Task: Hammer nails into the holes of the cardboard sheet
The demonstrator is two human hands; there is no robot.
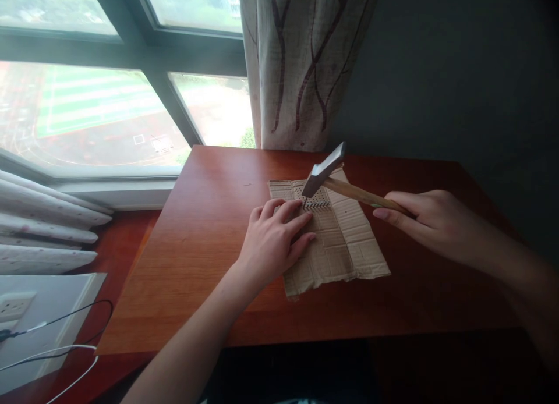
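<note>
My right hand (430,218) is closed round the wooden handle of a hammer (325,170), whose metal head tilts down to the left. Under the head, a thin dark nail (305,202) stands up from a patch dotted with small holes. Rows of several more nails (318,206) line the patch's near edge. All this is on a creased piece of brown cardboard (323,252). My left hand (273,235) lies over the cardboard's left side with fingers spread, the fingertips right beside the nail. Whether the hammer touches the nail, I cannot tell.
The cardboard lies on a reddish-brown wooden table (196,247). Behind it are a window (109,119) and a patterned curtain (301,66); a dark wall (437,72) is at the right. Lower left, cables (65,348) hang by a wall socket (15,308).
</note>
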